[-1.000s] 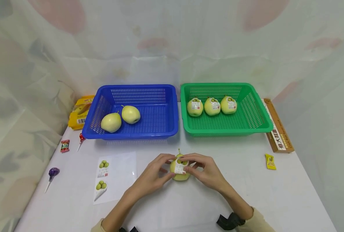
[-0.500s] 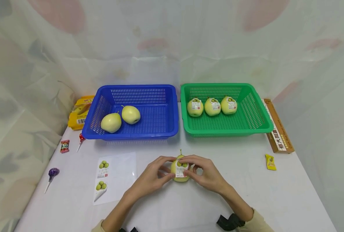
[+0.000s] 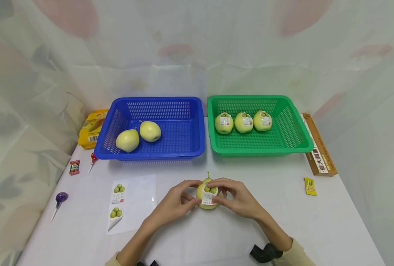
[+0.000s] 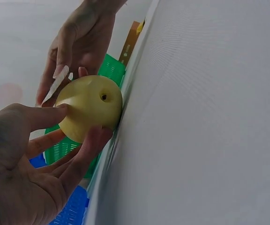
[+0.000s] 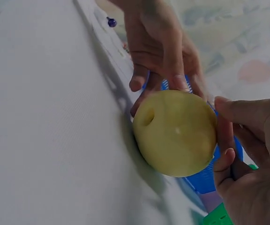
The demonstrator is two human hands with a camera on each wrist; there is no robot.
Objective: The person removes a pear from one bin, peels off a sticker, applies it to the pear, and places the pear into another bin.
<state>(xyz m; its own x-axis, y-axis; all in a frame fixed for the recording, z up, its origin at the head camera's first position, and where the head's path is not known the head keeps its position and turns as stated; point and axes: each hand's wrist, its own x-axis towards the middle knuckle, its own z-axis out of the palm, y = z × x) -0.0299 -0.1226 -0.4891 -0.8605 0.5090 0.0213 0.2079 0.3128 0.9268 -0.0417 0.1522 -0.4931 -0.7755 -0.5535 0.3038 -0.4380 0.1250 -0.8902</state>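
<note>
A pale yellow-green pear [image 3: 205,206] stands on the table with its stem pointing away from me. My left hand [image 3: 175,199] holds its left side between thumb and fingers. On the upper side is a white sticker [image 3: 207,198] printed with green fruit and writing. My right hand [image 3: 239,199] pinches the sticker's right part between thumb and fingers. From the left wrist view, an edge of the sticker [image 4: 56,85] stands off the pear [image 4: 89,107] at the right thumb. In the right wrist view the pear [image 5: 177,133] hides most of the sticker.
A blue basket [image 3: 157,154] holds two pears without stickers; a green basket [image 3: 260,150] holds three stickered ones. Left lies a sticker sheet [image 3: 140,192] with two stickers, one curling up. Lollipops, wrapped sweets, a yellow packet [image 3: 92,129] and a brown box [image 3: 319,147] line the sides.
The pear, sticker and fingers have shifted slightly right and toward me. The sticker's print shows more plainly between the fingers. The baskets and sheet stay in place.
</note>
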